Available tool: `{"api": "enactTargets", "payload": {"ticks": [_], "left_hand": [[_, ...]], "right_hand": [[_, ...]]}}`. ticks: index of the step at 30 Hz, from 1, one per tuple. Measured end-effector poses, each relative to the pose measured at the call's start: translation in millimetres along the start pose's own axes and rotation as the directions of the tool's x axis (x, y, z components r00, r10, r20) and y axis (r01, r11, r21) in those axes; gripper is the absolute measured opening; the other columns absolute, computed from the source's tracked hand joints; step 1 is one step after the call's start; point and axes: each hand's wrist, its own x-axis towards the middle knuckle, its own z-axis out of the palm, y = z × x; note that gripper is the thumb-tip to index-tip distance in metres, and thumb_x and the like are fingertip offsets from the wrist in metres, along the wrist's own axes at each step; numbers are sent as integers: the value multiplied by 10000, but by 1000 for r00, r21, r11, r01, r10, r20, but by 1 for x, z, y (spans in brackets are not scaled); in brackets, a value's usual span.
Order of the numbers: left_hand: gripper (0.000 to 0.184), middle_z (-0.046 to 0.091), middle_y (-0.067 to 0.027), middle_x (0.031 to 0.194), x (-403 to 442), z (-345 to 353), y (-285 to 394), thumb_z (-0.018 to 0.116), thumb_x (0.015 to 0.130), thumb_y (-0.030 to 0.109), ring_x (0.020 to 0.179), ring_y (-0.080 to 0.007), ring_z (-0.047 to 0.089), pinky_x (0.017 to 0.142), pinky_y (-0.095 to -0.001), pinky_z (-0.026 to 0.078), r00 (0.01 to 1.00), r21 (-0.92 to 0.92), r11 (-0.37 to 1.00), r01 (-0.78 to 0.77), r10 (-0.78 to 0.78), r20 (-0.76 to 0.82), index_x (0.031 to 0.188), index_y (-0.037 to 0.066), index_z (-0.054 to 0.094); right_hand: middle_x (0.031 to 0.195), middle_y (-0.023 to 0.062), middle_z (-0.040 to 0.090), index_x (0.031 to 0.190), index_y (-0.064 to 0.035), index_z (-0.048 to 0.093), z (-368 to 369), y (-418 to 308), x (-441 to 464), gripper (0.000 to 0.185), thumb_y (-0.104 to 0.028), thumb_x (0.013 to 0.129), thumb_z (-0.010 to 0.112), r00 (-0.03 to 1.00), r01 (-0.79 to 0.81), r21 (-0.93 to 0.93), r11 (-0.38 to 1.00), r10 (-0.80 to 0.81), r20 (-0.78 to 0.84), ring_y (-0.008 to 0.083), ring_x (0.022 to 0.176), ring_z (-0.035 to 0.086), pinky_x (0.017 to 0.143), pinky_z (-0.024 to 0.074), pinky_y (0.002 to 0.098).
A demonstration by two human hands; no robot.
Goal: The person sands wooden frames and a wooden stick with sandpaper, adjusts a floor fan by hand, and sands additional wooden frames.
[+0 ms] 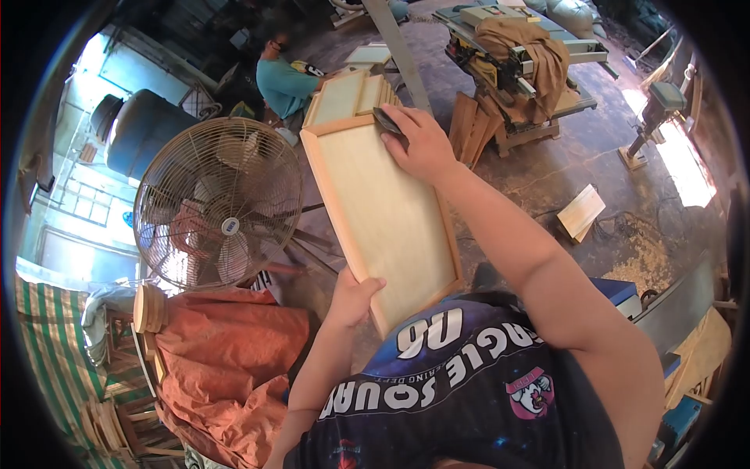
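A long wooden panel [383, 203] with a pale face and a raised light-wood frame lies in front of my body, its near end against my shirt. My left hand [359, 297] grips the frame's left edge near that end, thumb on top. At the far right corner, my right hand [418, 142] is closed on a small dark block [388, 123], which touches the frame. More pale framed wooden pieces [344, 98] are just beyond the panel's far end.
A large fan [219, 203] stands at left, beside an orange cloth [234, 344]. A person in a teal shirt [283, 84] is beyond the panel. A machine table [539, 47] is at back right; wood boards [582, 213] lie on the floor.
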Motion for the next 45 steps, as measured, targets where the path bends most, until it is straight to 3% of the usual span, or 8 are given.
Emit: {"api": "enactTargets", "payload": {"ticks": [6,11,14,20,26,32,37,45], "left_hand": [[504,668,-146,1217,2,10,-1,568,834,-92,1090,-242,668,948,-368,529,999,9,1000,16,-16,-30,1337,-62,541],[480,683,-134,1185,1,10,0,565,823,-94,1080,-232,673,943,-361,526,993,90,996,4,7,-116,1302,-62,574],[474,684,-131,1181,-2,4,-7,561,815,-98,1077,-231,674,933,-358,529,992,172,985,-20,41,-121,1288,-63,574],[457,693,-138,1178,5,9,-4,566,818,-85,1081,-227,669,933,-350,522,994,-29,999,40,-43,-99,1274,-65,591],[465,679,-143,1193,4,2,-13,547,823,-92,1075,-233,677,923,-347,529,987,82,995,57,-44,-153,1287,-69,568],[534,664,-172,1233,-1,1,-5,509,798,-112,1085,-275,689,930,-380,558,994,-88,996,11,-21,-110,1330,-67,535],[550,648,-186,1258,-12,-19,-30,515,799,-106,1133,-299,674,954,-412,560,989,-224,973,57,-85,-117,1348,-67,520],[536,655,-176,1250,-3,-18,-18,537,821,-103,1124,-278,669,950,-407,550,995,-108,993,45,-54,-84,1355,-64,532]], "right_hand": [[1433,145,603,1398,-112,614,44,-15,-7,612,50,810,557,992,-118,161,980,109,63,316,1377,526,1159,431,420],[1446,155,590,1398,-88,606,51,-82,12,624,94,810,504,972,174,265,948,-208,106,315,1394,510,1213,364,415],[1465,164,571,1421,-85,580,65,5,-3,607,93,849,486,971,-195,283,939,144,191,338,1437,461,1236,326,434],[1566,168,468,1477,-95,535,61,-101,2,488,-82,990,539,964,-11,374,927,-90,251,359,1510,347,1261,272,440],[1568,158,473,1492,-109,529,95,-20,-13,469,-178,1028,528,893,-368,197,909,286,348,364,1515,334,1268,252,439],[1579,141,466,1478,-156,549,68,-63,6,514,-87,968,568,931,5,392,920,-147,333,352,1520,330,1274,239,452],[1531,175,510,1474,-119,548,64,42,-57,458,-123,1016,552,846,-352,67,934,286,451,341,1475,411,1233,331,422],[1558,220,453,1501,-74,498,69,6,-6,475,-134,1031,533,917,-355,114,928,322,237,347,1481,392,1207,354,417]]}}
